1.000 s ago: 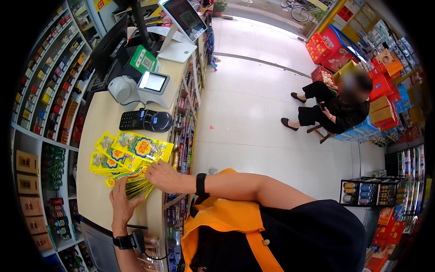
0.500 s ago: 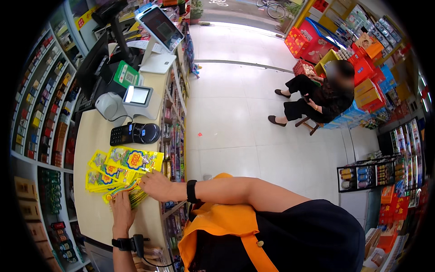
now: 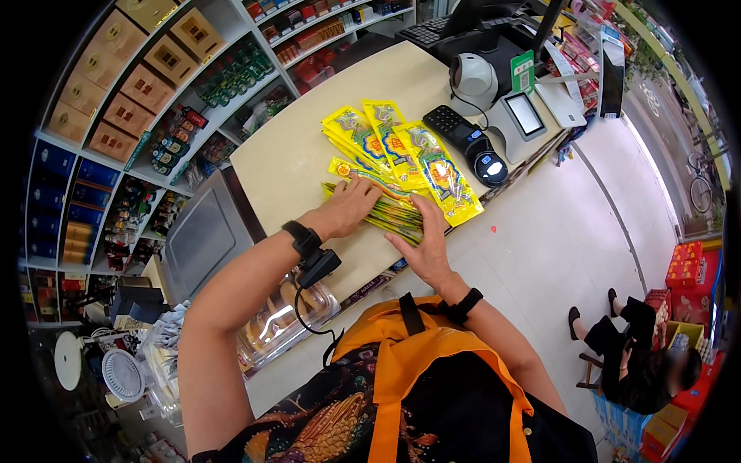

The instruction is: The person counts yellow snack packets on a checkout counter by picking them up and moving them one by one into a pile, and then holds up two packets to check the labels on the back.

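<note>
A pale shop counter point(image 3: 289, 135) bears a loose fan of flat yellow candy packets point(image 3: 386, 147), just left of a black card terminal point(image 3: 465, 140) (keypad one end, round reader the other). Farther left of the terminal and nearer the wearer lies a stack of packets point(image 3: 395, 219), edges showing. The left hand point(image 3: 355, 204) rests bent fingers on it; the right hand point(image 3: 427, 245) spreads thumb and fingers at its end. Whether either pinches, I cannot tell.
</note>
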Available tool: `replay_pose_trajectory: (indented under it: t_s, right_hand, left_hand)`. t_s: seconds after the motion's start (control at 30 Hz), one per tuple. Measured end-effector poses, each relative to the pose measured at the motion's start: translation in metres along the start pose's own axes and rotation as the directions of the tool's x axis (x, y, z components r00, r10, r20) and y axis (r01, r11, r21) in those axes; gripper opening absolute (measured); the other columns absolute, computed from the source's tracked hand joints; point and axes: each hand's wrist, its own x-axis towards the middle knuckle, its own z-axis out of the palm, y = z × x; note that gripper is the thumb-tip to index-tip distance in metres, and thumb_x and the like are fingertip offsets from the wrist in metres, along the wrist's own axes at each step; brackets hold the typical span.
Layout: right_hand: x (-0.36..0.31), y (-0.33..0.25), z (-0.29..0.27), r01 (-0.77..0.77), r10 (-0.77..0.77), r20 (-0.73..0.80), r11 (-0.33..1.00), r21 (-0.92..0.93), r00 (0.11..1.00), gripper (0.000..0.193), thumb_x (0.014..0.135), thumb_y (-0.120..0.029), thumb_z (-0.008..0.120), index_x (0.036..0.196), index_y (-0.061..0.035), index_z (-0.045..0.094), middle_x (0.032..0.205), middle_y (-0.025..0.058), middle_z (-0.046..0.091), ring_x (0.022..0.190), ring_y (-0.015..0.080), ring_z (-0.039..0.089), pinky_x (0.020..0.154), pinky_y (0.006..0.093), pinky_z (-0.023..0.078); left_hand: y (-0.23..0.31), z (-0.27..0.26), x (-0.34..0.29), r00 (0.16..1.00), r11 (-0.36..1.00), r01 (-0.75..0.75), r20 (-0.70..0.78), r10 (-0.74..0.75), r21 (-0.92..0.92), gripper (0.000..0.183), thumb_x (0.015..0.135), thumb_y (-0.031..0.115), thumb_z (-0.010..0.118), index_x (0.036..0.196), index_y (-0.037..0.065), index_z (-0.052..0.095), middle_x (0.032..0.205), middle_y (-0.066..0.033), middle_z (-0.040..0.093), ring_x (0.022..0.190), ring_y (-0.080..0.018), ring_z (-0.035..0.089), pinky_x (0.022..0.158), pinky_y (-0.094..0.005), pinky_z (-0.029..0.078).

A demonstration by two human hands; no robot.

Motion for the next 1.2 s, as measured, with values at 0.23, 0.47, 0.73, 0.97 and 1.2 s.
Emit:
replay_pose_trajectory:
  t_s: [0.23, 0.47, 0.73, 0.97, 1.2]
  right_hand:
    - [-0.012, 0.013, -0.025, 0.000, 0.000, -0.021, 1.000, 0.019, 1.000, 0.078, 0.073, -0.017, 0.081, 0.137, -0.0025, 0.038, 0.136, 0.0187, 0.039, 0.123, 0.0347, 0.040, 0.105, 0.0413, 0.033]
    - [-0.007, 0.023, -0.001, 0.086, -0.085, 0.027, 0.995, -0.044, 0.996, 0.071, 0.077, -0.017, 0.078, 0.136, -0.0030, 0.041, 0.139, 0.0189, 0.036, 0.125, 0.0357, 0.038, 0.104, 0.0425, 0.033]
    - [-0.024, 0.020, -0.046, 0.004, 0.009, 0.074, 0.985, -0.170, 0.997, 0.047, 0.077, -0.013, 0.079, 0.116, -0.0036, 0.056, 0.112, 0.0133, 0.054, 0.097, 0.0263, 0.055, 0.075, 0.0340, 0.047]
    - [-0.023, 0.022, -0.040, 0.020, -0.014, 0.099, 0.998, -0.055, 0.995, 0.016, 0.082, 0.000, 0.069, 0.096, -0.0029, 0.062, 0.084, 0.0109, 0.061, 0.064, 0.0233, 0.060, 0.058, 0.0322, 0.049]
    - [-0.011, 0.002, -0.024, 0.044, -0.032, 0.120, 0.994, -0.096, 0.992, 0.014, 0.081, 0.001, 0.069, 0.092, -0.0028, 0.061, 0.078, 0.0099, 0.060, 0.061, 0.0210, 0.062, 0.055, 0.0300, 0.050]
  left_hand:
    - [-0.019, 0.008, -0.010, 1.000, 0.999, 0.025, 0.006, -0.025, 0.039, 0.039, 0.081, 0.000, 0.058, 0.118, 0.003, 0.045, 0.127, -0.0245, 0.045, 0.124, -0.0417, 0.042, 0.100, -0.0493, 0.035]
    - [-0.015, 0.000, -0.004, 0.997, 0.998, 0.037, 0.064, -0.040, 0.056, 0.039, 0.080, 0.000, 0.055, 0.118, 0.001, 0.045, 0.129, -0.0271, 0.044, 0.126, -0.0413, 0.042, 0.098, -0.0489, 0.038]
    - [-0.018, -0.004, -0.011, 0.984, 0.993, 0.114, 0.141, -0.112, -0.003, 0.040, 0.080, 0.000, 0.054, 0.119, 0.000, 0.044, 0.134, -0.0244, 0.042, 0.125, -0.0382, 0.043, 0.097, -0.0476, 0.039]
    - [-0.016, -0.007, -0.005, 0.969, 0.992, 0.121, 0.213, -0.123, 0.026, 0.042, 0.080, 0.000, 0.053, 0.121, -0.001, 0.043, 0.135, -0.0258, 0.041, 0.124, -0.0386, 0.043, 0.097, -0.0489, 0.038]
    - [-0.011, -0.009, -0.009, 0.973, 0.994, 0.112, 0.201, -0.109, -0.004, 0.042, 0.083, 0.006, 0.057, 0.122, 0.001, 0.043, 0.133, -0.0234, 0.042, 0.124, -0.0381, 0.043, 0.097, -0.0494, 0.038]
